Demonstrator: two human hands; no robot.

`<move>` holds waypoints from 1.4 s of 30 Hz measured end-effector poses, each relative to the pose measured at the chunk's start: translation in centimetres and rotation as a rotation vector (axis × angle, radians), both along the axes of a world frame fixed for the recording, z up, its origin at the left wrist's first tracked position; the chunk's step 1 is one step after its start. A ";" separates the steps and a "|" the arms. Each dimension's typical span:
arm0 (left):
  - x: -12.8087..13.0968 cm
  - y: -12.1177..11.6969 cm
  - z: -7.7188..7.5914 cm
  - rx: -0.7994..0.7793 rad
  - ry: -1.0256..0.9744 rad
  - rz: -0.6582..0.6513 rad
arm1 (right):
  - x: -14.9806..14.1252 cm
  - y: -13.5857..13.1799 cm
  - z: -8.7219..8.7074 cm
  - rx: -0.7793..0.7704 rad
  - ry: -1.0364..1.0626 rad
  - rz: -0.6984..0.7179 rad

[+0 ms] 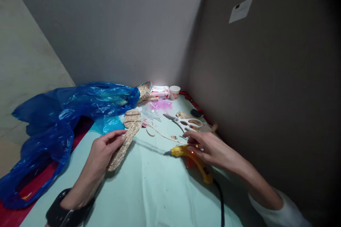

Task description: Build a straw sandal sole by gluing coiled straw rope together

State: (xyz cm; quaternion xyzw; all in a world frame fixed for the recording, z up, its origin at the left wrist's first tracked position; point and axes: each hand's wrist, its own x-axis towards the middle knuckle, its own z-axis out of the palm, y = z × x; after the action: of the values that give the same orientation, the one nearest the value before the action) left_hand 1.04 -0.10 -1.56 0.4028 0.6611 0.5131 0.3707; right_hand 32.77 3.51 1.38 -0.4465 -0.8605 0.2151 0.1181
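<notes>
My left hand [102,150] pinches the edge of the braided straw piece [127,144] between thumb and fingers, over the pale green tabletop [154,191], while my right hand [207,145] is half curled over the yellow glue gun [181,151] where the straw cord [163,134] ends, though I cannot tell which of the two it grips. The braided length and rounded far end look already formed; what seems left is the cord, running loose from the piece toward my right fingers, not fixed along it.
</notes>
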 end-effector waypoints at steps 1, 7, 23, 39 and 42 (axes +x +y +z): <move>-0.2 0.1 0.0 -0.003 -0.017 0.000 | 0.1 -0.1 0.2 0.029 -0.016 -0.003; -0.9 0.3 0.3 -0.001 -0.062 -0.007 | -0.7 -3.0 2.3 0.098 0.051 0.021; 2.4 -4.2 1.5 0.138 -0.260 -0.032 | 1.4 -5.1 1.2 0.252 0.184 -0.078; 9.6 -9.9 0.0 0.068 -0.481 0.154 | -6.1 -5.9 2.4 0.126 0.576 0.037; 10.6 -9.9 0.1 0.063 -0.561 0.134 | -6.5 -5.6 1.5 0.146 0.636 0.034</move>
State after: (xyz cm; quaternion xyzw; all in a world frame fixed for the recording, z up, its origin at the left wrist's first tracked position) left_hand 11.61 -9.98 -1.42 0.2122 0.5415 0.6481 0.4916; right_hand 26.29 -2.11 2.87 -0.3329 -0.8009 0.2833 0.4092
